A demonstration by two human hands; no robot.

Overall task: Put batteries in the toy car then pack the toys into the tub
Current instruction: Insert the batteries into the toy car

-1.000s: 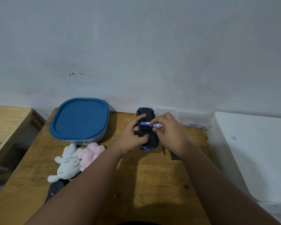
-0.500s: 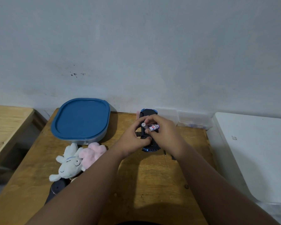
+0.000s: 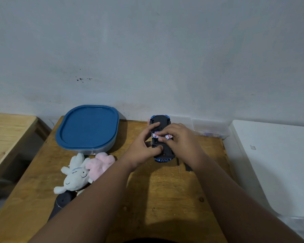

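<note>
**Batteries poised over the upturned toy car**

Head view: the toy car lies upside down on the wooden worktop, its dark underside facing up and its blue body showing at both ends. The left hand steadies the car, with its fingers curled over the near side of the chassis and its thumb pressing near the car's rear. The right hand pinches two white batteries between thumb and fingertips, holding them crosswise just above the middle of the underside. Whether either one is partly seated in its bay cannot be told, since the fingers hide the opening.

The tub sits well to the left of the car with its blue lid on. Just in front of it lie a white plush toy and a pink plush toy, touching each other. A thin screwdriver and a small dark cover lie on the worktop by the right wrist.

The step in hand appears to be fitting the batteries. The next move calls for lowering each battery into the bay the right way round and pressing it home; closing the bay, taking off the tub's lid and packing are all not yet done.
</note>
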